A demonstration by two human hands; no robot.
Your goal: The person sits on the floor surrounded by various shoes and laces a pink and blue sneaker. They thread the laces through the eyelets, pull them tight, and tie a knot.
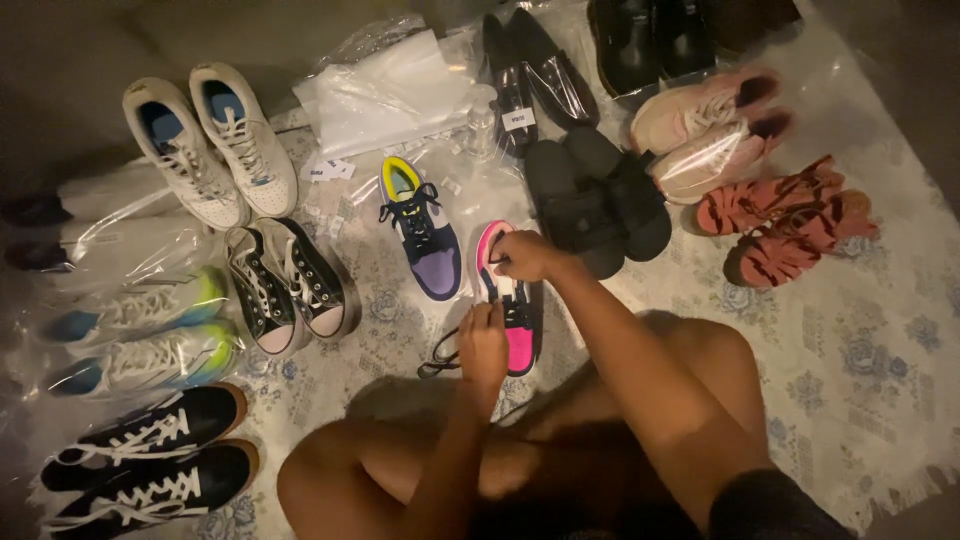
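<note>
A pink and black sneaker (pixel 518 340) lies on the patterned rug in front of my knees. My left hand (pixel 484 345) pinches its black lace near the shoe's middle, and the loose lace end trails left onto the rug. My right hand (pixel 524 254) grips the lace and tongue at the shoe's far end. Its mate, a purple sneaker with a yellow collar (pixel 424 232), lies just to the left, untouched.
Around it lie white sneakers (pixel 215 145), black canvas shoes (pixel 290 285), black sandals (pixel 598 200), pink trainers (pixel 710 135), red sandals (pixel 785 225), bagged shoes (pixel 140 335) at left, black-and-white sneakers (pixel 150 460) and clear plastic bags (pixel 395 90).
</note>
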